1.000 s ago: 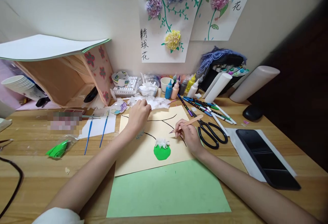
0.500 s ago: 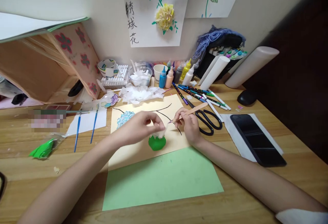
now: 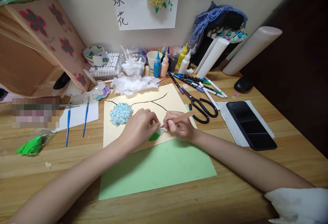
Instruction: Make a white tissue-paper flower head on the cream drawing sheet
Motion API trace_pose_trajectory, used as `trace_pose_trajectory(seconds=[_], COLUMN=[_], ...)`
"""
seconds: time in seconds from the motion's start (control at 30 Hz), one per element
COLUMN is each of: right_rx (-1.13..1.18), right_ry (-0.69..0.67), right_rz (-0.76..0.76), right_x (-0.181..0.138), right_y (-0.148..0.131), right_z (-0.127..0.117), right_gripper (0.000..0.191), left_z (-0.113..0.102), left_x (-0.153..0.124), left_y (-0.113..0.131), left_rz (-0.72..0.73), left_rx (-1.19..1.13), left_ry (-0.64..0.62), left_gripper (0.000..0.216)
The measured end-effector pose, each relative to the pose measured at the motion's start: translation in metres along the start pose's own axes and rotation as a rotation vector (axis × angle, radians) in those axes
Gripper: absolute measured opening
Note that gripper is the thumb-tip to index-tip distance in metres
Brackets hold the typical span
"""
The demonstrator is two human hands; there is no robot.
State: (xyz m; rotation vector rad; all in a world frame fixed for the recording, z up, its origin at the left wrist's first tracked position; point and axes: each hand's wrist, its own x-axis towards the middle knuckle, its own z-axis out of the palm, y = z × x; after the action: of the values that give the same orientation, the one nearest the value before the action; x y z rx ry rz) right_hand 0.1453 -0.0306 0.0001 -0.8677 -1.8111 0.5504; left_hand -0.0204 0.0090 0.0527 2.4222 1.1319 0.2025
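You've drawn together your left hand (image 3: 140, 124), pinching white tissue (image 3: 161, 131), and right hand (image 3: 179, 126), gripping a stick (image 3: 183, 116), by the green patch (image 3: 154, 137) near the cream sheet's (image 3: 159, 92) front edge. Likely shaping tissue; next needs steadiness.

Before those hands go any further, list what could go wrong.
The flat tan wooden stick in the right hand ends close to the left hand, so it might tear the thin white paper piece between them.
The left hand, beside the ruffled blue-and-white flower, could crush it.
The black-handled scissors lie near the right hand, which might knock them.
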Motion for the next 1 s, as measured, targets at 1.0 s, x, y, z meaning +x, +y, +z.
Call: trace_pose_trajectory(seconds=[1.0], right_rx=[-0.028], right_ry=[0.008], right_rz=[0.059], right_x=[0.000], right_y=[0.003], right_z=[0.000], right_gripper=[0.023], left_z=[0.040], left_x=[-0.056], left_y=[0.003], left_rz=[0.377], left_rx=[0.007], left_ry=[0.206], left_gripper=[0.027])
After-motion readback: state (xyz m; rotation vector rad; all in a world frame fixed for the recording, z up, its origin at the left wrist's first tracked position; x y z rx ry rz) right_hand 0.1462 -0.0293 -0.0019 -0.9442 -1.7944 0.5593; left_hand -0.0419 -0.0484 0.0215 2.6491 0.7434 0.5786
